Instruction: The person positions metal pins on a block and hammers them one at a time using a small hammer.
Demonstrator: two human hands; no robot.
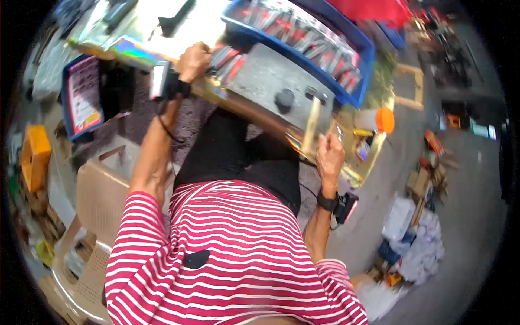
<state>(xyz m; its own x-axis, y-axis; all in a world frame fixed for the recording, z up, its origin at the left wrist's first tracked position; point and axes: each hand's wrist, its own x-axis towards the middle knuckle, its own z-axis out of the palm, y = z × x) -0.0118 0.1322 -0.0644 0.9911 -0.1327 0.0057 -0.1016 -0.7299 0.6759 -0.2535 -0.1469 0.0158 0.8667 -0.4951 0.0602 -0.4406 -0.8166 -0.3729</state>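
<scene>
My left hand (pixel 194 60) is at the near edge of the workbench, fingers curled; what they hold, if anything, is hidden. Just right of it lie several red-and-grey pieces (pixel 230 64), blurred by motion. My right hand (pixel 329 154) is closed near the bench's right front corner. A small shiny bit shows by its fingertips, too blurred to name. Left of that hand is a pale wooden bar (pixel 311 128), apart from the fingers as far as I can see. A dark rounded lump (pixel 284 100) sits on the grey metal plate (pixel 265 70) between my hands.
A long blue bin (pixel 367 81) full of red-and-grey pieces stands behind the plate. An orange-lidded jar (pixel 385 121) is at the bench's right end. Left are a blue crate (pixel 67 103) and a beige plastic chair (pixel 100 200). Cloth and boxes (pixel 425 246) lie on the right floor.
</scene>
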